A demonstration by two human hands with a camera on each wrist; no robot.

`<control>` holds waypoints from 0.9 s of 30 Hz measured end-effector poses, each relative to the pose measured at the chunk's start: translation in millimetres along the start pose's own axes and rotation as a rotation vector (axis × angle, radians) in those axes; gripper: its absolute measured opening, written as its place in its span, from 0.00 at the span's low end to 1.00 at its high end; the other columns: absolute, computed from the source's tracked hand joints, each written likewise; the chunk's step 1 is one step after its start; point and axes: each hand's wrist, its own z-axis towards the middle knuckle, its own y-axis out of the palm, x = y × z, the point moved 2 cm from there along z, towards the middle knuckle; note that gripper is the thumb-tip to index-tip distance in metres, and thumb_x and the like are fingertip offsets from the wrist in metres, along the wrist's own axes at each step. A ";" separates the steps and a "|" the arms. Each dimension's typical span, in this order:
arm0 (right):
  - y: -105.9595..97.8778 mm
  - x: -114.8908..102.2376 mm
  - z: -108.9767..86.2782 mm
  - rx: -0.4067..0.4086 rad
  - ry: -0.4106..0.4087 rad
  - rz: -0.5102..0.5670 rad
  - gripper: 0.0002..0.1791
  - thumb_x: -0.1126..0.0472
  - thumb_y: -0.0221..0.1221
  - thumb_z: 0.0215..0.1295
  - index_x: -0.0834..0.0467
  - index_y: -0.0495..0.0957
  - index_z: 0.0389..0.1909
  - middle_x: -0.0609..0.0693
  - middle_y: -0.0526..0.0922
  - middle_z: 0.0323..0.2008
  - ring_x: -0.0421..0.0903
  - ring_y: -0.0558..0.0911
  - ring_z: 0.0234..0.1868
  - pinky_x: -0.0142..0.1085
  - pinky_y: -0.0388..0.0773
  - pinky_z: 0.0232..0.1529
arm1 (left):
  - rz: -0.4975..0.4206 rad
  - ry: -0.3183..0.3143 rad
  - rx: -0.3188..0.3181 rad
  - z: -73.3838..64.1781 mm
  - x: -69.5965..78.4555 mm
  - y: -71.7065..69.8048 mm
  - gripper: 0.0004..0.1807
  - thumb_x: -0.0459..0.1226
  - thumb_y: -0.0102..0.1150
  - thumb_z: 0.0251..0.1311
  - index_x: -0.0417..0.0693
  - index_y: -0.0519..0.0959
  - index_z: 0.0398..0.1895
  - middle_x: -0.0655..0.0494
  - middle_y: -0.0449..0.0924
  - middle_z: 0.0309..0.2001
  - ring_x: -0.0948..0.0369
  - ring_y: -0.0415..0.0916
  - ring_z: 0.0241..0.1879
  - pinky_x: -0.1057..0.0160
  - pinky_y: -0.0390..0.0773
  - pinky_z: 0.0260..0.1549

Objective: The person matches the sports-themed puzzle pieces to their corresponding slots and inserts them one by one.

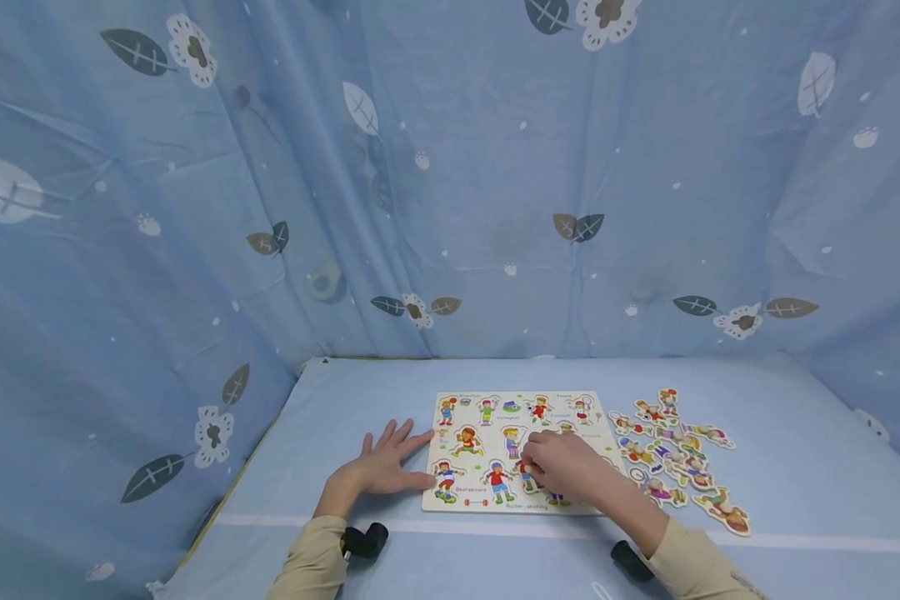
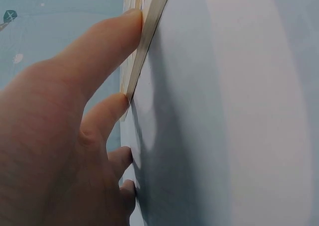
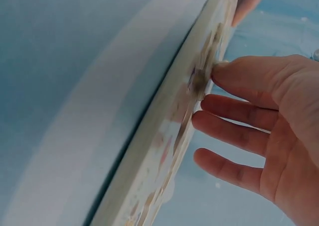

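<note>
A wooden peg-less puzzle board (image 1: 492, 447) with printed sports figures lies flat on the table. My left hand (image 1: 384, 468) is spread beside it, with thumb and index fingertips touching its left edge; the left wrist view shows both tips against the board's side (image 2: 141, 54). Over the lower right part of the board, my right hand (image 1: 572, 468) pinches a figure-shaped puzzle piece (image 1: 527, 477) between thumb and fingers. In the right wrist view, that piece (image 3: 200, 79) stands slightly raised at the board's surface, blurred. My right hand hides several figures beneath it.
Several loose figure-shaped pieces (image 1: 722, 510) lie in an overlapping cluster right of the board. A blue cloth with a pale stripe (image 1: 795, 542) covers the table. Blue leaf-patterned curtains (image 1: 495, 183) rise behind and at both sides.
</note>
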 end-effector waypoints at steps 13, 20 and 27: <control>-0.2 -15.5 8.4 -0.002 -0.060 0.043 0.02 0.58 0.64 0.66 0.50 0.85 0.34 0.41 0.80 0.32 0.39 0.78 0.34 0.41 0.76 0.37 | -0.015 -0.007 -0.004 -1.7 2.4 -3.3 0.47 0.66 0.61 0.53 0.63 0.61 0.76 0.46 0.46 0.79 0.41 0.36 0.78 0.32 0.36 0.70; -0.2 -17.6 10.7 -0.022 -0.061 0.074 0.03 0.58 0.65 0.65 0.50 0.86 0.35 0.41 0.80 0.33 0.39 0.78 0.35 0.42 0.78 0.40 | -0.020 0.001 -0.005 -1.6 3.3 -2.5 0.48 0.66 0.61 0.53 0.63 0.61 0.76 0.46 0.46 0.79 0.41 0.36 0.78 0.32 0.36 0.70; 1.5 -18.3 14.5 -0.028 -0.070 0.119 0.03 0.59 0.66 0.63 0.49 0.85 0.30 0.39 0.78 0.30 0.36 0.73 0.29 0.36 0.76 0.35 | -0.014 -0.014 -0.011 -0.7 2.1 -1.1 0.48 0.66 0.61 0.53 0.63 0.61 0.76 0.46 0.46 0.79 0.42 0.35 0.78 0.32 0.35 0.70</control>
